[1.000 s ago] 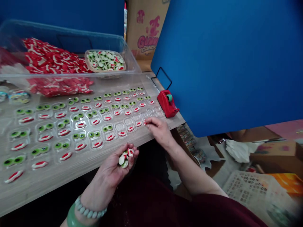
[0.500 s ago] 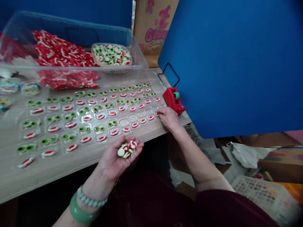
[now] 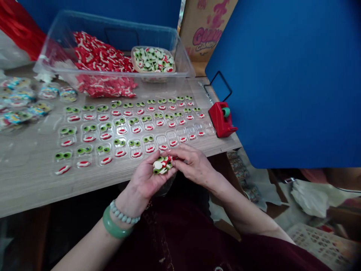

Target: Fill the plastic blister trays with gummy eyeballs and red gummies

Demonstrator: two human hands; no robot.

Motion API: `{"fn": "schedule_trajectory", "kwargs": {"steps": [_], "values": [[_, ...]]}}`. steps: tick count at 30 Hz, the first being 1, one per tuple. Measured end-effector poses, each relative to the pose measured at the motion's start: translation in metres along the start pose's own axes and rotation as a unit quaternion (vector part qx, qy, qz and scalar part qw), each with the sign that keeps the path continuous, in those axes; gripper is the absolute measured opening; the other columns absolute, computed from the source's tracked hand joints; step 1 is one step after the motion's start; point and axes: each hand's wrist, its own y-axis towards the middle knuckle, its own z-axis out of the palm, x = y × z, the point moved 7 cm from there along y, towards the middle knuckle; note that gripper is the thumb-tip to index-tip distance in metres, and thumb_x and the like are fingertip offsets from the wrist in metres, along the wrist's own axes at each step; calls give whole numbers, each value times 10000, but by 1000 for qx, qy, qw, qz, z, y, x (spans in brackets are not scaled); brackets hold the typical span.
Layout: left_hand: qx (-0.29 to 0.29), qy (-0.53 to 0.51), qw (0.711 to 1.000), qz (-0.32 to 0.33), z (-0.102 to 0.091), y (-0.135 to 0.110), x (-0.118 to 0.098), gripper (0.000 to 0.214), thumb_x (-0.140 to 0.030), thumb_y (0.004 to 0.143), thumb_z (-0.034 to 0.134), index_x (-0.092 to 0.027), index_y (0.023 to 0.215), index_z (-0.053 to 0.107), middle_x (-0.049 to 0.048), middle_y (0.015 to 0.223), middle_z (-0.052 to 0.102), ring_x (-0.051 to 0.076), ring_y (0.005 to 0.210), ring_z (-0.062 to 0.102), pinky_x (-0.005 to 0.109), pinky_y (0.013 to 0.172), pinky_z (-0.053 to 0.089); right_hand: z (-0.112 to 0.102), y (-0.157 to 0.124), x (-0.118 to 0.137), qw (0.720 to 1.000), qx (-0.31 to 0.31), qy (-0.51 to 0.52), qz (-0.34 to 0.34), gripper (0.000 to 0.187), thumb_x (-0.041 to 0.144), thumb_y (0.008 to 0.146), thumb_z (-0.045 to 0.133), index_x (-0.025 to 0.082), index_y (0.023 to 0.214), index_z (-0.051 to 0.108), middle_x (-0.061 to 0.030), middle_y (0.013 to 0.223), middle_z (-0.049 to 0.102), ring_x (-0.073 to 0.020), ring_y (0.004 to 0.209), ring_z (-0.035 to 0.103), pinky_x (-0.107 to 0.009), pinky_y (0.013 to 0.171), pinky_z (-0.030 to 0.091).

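We face a big blue board point(image 3: 287, 82) filling much of the right side, beside a pale wood-grain counter point(image 3: 28, 184). Behind them stands a brown cardboard box point(image 3: 204, 22) printed in pink; we read "GUM", its end cut off by the board, with "CANDY" below. A clear plastic bin point(image 3: 183, 60) sits at the counter's back, holding a heap of red-and-white candies point(image 3: 96, 54) and, at its right end, a tub point(image 3: 153, 73) of green-and-white pieces. On the floor to our right we make out a pale basket point(image 3: 318, 241) and a crumpled white bag point(image 3: 310, 197). Colourful packs point(image 3: 19, 98) lie at the counter's left, their print too blurred to read. A red tape dispenser point(image 3: 221, 120) stands near the right edge. Our left hand point(image 3: 143, 177) is palm up, its grip loosely cupped and open under a small pile of candies point(image 3: 160, 165). Our right hand point(image 3: 194, 165) has its fingertips at that pile; we cannot tell whether its grip has closed on a piece. Beyond, clear trays point(image 3: 162, 140) run in three rows, most with two green eyes point(image 3: 148, 139) above red-and-white lips point(image 3: 149, 149); several toward the right of the near row hold lips alone.
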Motion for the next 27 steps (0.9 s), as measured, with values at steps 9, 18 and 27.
{"fn": "schedule_trajectory", "kwargs": {"steps": [9,18,27], "values": [[64,-3,998,-2,2,-1,0,299,-262,1030,405,-96,933,634,88,793,719,173,643,701,321,638,621,5,16,22,998,-8,-38,-48,176,194,917,575,211,983,738,-32,924,660,-163,874,598,-305,814,474],[46,-29,998,-25,-4,-11,-9,348,-228,1041,353,-83,876,623,57,660,660,108,494,630,166,429,490,36,14,46,984,31,-143,-103,144,232,931,570,194,966,704,-71,1029,676,-217,1007,574,-398,948,436],[16,3,1000,16,-23,-8,-19,152,-148,974,501,-116,970,650,90,807,727,197,689,731,313,634,631,24,49,2,994,-39,66,72,119,202,846,609,216,897,716,5,846,687,-142,793,623,-266,730,465]]}}
